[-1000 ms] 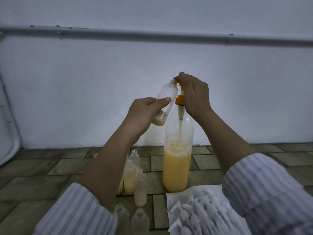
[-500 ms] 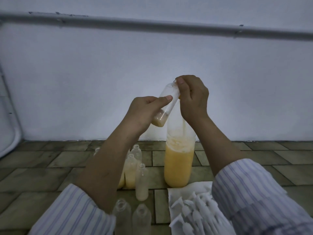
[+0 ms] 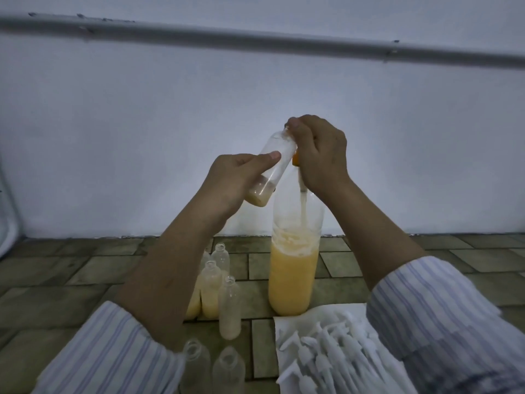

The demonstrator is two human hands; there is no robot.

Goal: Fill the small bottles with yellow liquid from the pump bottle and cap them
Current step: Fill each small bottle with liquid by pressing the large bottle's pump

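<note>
The left hand [image 3: 235, 180] grips the tilted clear small bottle [image 3: 274, 166], mouth up-right at the orange pump head [image 3: 295, 159], which the right hand [image 3: 321, 155] clasps.

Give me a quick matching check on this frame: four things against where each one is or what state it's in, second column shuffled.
Things:
1. small bottle
2. pump bottle
3. white caps
4. right hand

States:
A. piled on white paper
B. standing on the tiles, about half full of yellow liquid
C. on top of the pump
D. tilted in the left hand, a little liquid at the bottom

Pairs: 1-D, 2-B, 3-A, 4-C
</note>
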